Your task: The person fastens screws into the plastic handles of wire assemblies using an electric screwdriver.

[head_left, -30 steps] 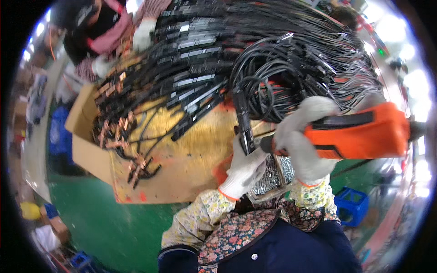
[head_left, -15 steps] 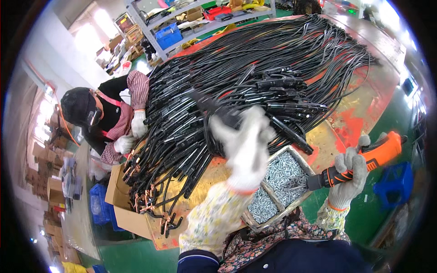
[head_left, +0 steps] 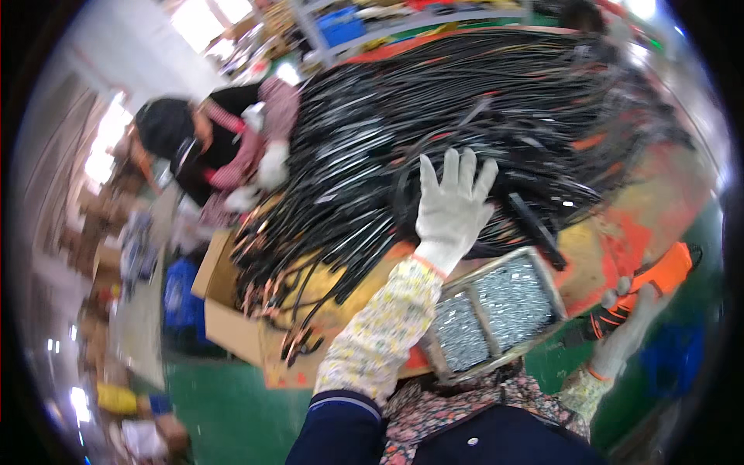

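My left hand [head_left: 456, 208], in a white glove, is open with fingers spread over a heap of black cables [head_left: 480, 66] with black handle-like pieces. The palm faces down and nothing shows in it; whether the fingers touch the cables I cannot tell. Off the table's right side, my gloved right hand [head_left: 632, 322] is closed around an orange and black power screwdriver [head_left: 665, 270], its tip pointing left. Between my hands, a two-part wooden tray [head_left: 549, 284] holds small silvery screws [head_left: 515, 302]. A thick black handle [head_left: 537, 231] lies just beyond the tray.
Across the table [head_left: 612, 263], at the left, a co-worker [head_left: 232, 155] in white gloves bends over the cables. Copper-ended pieces [head_left: 267, 294] hang over an open cardboard box [head_left: 232, 329]. Blue bins [head_left: 180, 293] stand left of it; a shelf [head_left: 310, 31] is behind.
My left hand, blurred with a dark piece at it before, is now spread and bare of it. My right hand has moved right and down with the screwdriver, away from the tray. The view has shifted.
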`<move>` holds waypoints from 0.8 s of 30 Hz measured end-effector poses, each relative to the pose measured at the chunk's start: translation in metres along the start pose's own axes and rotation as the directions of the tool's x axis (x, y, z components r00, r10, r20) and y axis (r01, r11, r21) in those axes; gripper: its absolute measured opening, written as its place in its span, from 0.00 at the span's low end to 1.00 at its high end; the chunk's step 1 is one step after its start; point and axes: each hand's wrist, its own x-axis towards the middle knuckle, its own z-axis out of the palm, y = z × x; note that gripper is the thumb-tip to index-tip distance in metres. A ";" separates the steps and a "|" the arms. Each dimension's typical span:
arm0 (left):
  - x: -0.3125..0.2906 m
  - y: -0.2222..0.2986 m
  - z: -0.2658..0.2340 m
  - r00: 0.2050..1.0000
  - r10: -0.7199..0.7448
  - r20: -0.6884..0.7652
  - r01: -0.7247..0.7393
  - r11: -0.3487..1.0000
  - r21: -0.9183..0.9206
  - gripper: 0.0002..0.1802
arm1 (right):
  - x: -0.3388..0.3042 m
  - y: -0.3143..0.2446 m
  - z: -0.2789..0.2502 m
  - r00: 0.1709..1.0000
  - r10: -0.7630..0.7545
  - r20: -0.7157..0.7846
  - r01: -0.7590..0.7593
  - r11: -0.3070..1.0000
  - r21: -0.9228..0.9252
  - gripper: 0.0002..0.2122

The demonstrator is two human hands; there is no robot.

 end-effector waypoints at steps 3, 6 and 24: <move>-0.014 -0.042 0.019 0.991 -0.080 0.111 0.077 0.996 0.034 0.42 | -0.021 0.010 0.034 0.964 0.062 0.258 -0.017 0.985 -0.173 0.35; -0.026 -0.038 0.016 0.978 -0.183 -0.096 0.156 0.959 -0.237 0.40 | -0.032 0.046 0.043 0.695 0.419 0.585 -0.133 0.874 -0.467 0.42; -0.351 -0.208 -0.105 0.776 -0.444 0.448 0.270 0.875 0.401 0.11 | -0.090 0.103 0.175 -0.249 0.070 0.966 0.855 0.485 0.186 0.21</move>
